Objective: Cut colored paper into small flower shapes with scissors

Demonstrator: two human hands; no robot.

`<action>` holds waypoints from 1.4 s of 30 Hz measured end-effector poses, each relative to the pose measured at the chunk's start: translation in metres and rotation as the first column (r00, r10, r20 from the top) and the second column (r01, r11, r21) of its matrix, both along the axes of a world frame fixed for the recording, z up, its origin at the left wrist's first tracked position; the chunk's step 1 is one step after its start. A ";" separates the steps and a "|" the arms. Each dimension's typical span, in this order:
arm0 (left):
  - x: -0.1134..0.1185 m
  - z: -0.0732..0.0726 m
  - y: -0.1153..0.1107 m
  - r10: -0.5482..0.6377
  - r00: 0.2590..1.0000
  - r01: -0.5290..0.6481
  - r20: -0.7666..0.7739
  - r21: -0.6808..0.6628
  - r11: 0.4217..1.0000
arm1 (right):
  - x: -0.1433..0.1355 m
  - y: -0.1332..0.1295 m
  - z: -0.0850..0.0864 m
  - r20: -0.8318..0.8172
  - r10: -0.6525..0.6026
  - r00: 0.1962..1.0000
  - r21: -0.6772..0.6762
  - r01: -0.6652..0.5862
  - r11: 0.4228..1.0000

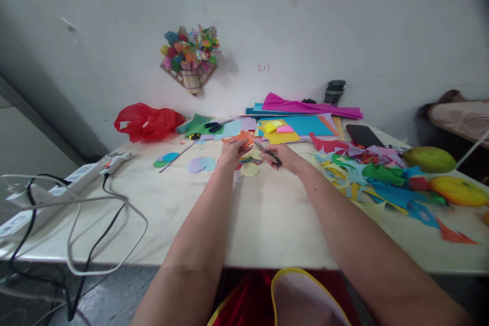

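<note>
In the middle of the table, my left hand (234, 152) is closed on a piece of orange paper (244, 136). My right hand (283, 157) grips the dark handles of a pair of scissors (272, 155). The blades point up and left, against or very close to the orange paper; I cannot tell whether they are cutting into it. Beneath the hands lie several paper circles, among them a pale yellow circle (249, 169). Pastel paper circles (201, 164) sit just left of my left hand, and a blue circle (170, 157) overlaps a green one farther left.
Paper scraps (376, 173) spread over the right side near a phone (363, 136) and a mango-like fruit (460, 191). Coloured sheets (305, 126) lie at the back. Other scissors (217, 125) and a red plastic bag (147, 121) are back left. A power strip (49, 196) trails cables at left.
</note>
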State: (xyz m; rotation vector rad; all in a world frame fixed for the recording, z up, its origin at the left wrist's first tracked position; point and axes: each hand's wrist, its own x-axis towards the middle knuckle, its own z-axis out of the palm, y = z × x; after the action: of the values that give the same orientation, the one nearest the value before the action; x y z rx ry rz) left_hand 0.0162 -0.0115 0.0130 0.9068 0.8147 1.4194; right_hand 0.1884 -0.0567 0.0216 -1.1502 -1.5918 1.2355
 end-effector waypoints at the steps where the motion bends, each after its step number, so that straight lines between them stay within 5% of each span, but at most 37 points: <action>1: 0.000 0.000 0.000 0.003 1.000 -0.002 -0.005 0.016 1.000 | 0.000 0.000 0.000 -0.001 -0.005 1.000 -0.001 0.005 1.000; 8: 0.001 0.000 -0.001 0.012 1.000 -0.011 -0.007 0.069 0.998 | -0.002 0.000 -0.001 0.001 -0.039 0.999 0.013 0.039 0.999; 20: 0.001 -0.001 0.000 0.006 1.000 -0.005 0.030 -0.039 0.999 | -0.007 0.000 -0.003 0.000 -0.063 0.998 0.018 0.063 0.998; 29: 0.006 0.000 -0.002 0.127 0.991 -0.127 0.037 -0.009 0.992 | -0.018 0.001 -0.009 -0.014 -0.084 0.996 0.001 0.084 0.996; 42: -0.008 0.000 0.003 0.158 0.987 -0.160 0.039 0.056 0.986 | -0.002 -0.004 -0.002 0.034 0.041 0.999 -0.059 -0.038 0.998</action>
State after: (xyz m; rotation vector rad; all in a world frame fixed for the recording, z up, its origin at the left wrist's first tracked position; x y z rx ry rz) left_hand 0.0083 -0.0083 0.0129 0.8747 0.8377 1.6014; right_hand 0.1865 -0.0606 0.0192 -1.1881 -1.6214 1.3012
